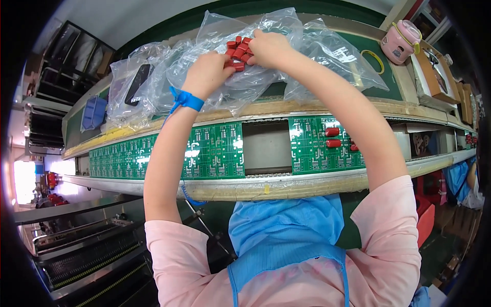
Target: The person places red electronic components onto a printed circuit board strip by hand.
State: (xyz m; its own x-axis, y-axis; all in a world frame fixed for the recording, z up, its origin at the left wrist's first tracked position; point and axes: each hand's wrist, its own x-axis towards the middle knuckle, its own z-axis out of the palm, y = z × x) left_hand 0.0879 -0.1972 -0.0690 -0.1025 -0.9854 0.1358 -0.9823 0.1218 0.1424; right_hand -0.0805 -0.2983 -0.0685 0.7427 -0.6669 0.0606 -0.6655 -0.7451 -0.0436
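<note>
- Left and nearer the body than the fingers, green circuit boards [215, 148] lie in a row; they look thin and stiff, best held by their edges.
- The left hand [205, 72] has its fingers curled in at the left side of the pile; whether they pinch a piece I cannot tell.
- Between both hands' fingers sit the red parts [239, 52], loose and glossy, on crumpled clear plastic film [279, 23]. Each should be light and hard, a little slippery; a pinch across two opposite flat sides seems safest. Any leads are too small to see, but would probably bend. The film looks soft and may slide underneath.
- The right hand [269, 49] bends its fingers over the pile's right side; their grip is hidden.
- Right of those fingers, a yellow ring [379, 55] lies on the bench [395, 84].
</note>
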